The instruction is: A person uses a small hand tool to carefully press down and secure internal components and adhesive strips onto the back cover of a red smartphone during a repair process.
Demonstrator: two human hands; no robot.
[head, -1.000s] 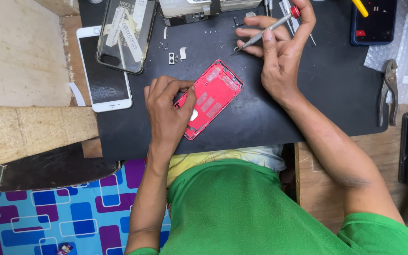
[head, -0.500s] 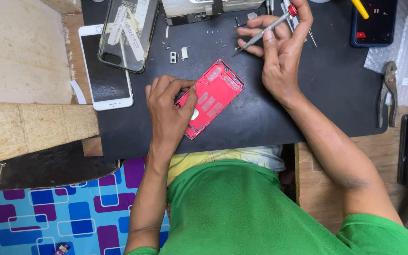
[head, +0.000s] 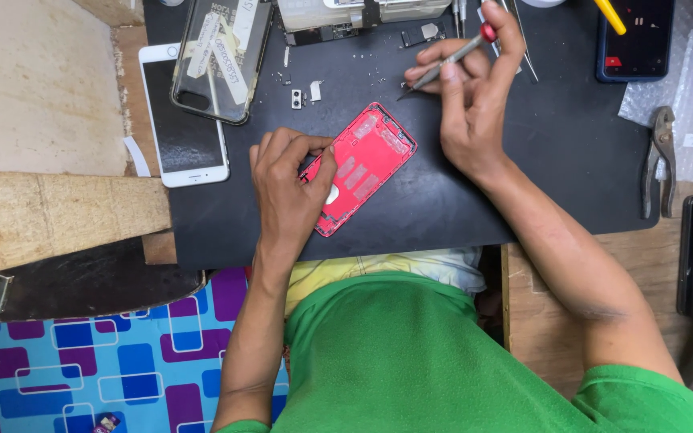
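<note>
A red phone housing (head: 365, 164) lies inside up on a black work mat (head: 435, 200), tilted diagonally. My left hand (head: 286, 188) rests on its lower left end, fingers curled over the edge and holding it down. My right hand (head: 471, 100) is above and to the right of the housing, gripping a thin screwdriver (head: 447, 62) with a red cap; its tip points down-left at small parts on the mat, apart from the housing.
A white phone (head: 178, 132) lies at the mat's left edge, a clear case (head: 220, 56) partly over it. Small metal brackets (head: 297, 98) sit above the housing. Dark phone (head: 637, 40) top right, pliers (head: 658, 156) at right, tweezers near the top.
My right hand has shifted slightly with the screwdriver, its tip lowering toward the mat. My left hand stays on the red housing.
</note>
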